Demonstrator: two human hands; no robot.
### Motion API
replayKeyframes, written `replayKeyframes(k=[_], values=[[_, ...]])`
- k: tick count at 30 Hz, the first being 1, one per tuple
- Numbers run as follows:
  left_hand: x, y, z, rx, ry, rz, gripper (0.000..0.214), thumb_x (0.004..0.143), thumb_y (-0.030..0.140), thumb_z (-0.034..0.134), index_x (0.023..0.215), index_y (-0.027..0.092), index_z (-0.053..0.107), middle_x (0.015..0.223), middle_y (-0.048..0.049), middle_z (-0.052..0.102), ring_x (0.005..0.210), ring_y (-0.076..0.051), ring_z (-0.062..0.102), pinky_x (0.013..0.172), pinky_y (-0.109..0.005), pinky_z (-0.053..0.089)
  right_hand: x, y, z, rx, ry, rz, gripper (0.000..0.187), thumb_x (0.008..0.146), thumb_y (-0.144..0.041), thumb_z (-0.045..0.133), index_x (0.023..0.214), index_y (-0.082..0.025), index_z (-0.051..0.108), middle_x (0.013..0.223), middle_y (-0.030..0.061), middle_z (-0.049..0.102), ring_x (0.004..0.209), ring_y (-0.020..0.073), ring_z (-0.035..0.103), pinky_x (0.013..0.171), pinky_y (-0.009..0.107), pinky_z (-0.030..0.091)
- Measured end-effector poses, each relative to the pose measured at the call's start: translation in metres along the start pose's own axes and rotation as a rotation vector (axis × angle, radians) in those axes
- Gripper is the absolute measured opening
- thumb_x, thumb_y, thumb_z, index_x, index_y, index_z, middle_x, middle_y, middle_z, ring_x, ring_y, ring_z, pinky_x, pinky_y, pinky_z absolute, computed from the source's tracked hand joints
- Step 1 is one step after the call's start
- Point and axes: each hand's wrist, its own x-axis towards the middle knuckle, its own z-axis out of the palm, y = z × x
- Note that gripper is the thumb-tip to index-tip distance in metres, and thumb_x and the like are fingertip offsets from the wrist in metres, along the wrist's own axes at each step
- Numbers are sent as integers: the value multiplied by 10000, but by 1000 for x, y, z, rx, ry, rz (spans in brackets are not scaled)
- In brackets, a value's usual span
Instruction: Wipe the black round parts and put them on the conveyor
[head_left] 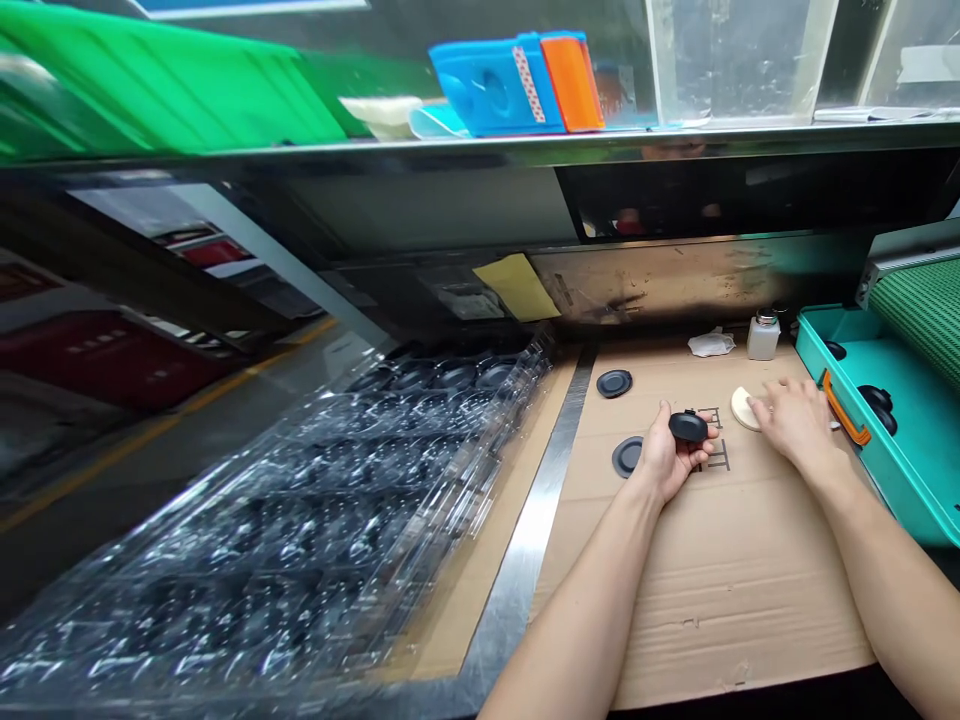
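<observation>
My left hand is closed around a black round part, held just above the cardboard sheet. My right hand rests palm down on the cardboard with fingers stretched out, its fingertips touching a cream round pad. Two flat black discs lie on the cardboard: one further back, one right beside my left wrist.
A stack of clear plastic trays holding black parts fills the left. A teal bin with black parts and an orange-handled tool sits at right. A small white bottle and crumpled tissue stand behind. A shelf overhangs.
</observation>
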Motion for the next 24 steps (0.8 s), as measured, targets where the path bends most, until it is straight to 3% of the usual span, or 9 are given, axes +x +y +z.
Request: replayKeyframes(k=[4,8,12,15,20,24], values=[[0,-1,-1,-44,7,17,673,993,592,215,1001,75,645,747,-137,665,531,-149,583,459,-233,440,-5,-14,21,84,-44,-178,378,957,-454,503,1246,-257,648,1184,127,655,1085,297,525,878,378,361],[2,-4,-1,-83,0,75,623,996,581,238,1040,88,617,852,-173,700,595,-171,621,507,-256,466,-3,-17,25,232,23,-107,367,974,-376,481,1281,-239,626,1159,121,672,1087,267,548,909,354,358],[7,-9,2,-170,-53,110,386,1018,414,331,1064,125,584,1014,-169,704,801,-206,681,666,-311,537,-10,-31,19,324,71,-92,388,994,-402,450,1326,-262,596,1203,88,682,1093,262,561,932,376,349],[8,-13,3,-214,-63,141,299,1011,333,373,1004,143,604,1062,-137,699,955,-208,680,871,-346,546,-31,-55,15,336,26,-183,370,1005,-396,434,1296,-273,627,1211,82,683,1056,253,567,927,376,363],[4,-10,1,-246,-84,71,419,990,475,378,998,138,628,1123,-170,695,1082,-273,665,1004,-441,502,-55,-82,14,373,80,-400,408,1008,-359,398,1330,-258,629,1339,93,594,1124,275,487,968,382,384],[7,-9,0,-281,-135,105,410,1012,397,329,1062,129,636,1154,-163,691,1117,-249,656,1039,-420,487,-46,-76,16,254,95,-284,409,994,-339,420,1337,-268,631,1368,104,570,1034,292,466,909,418,391]])
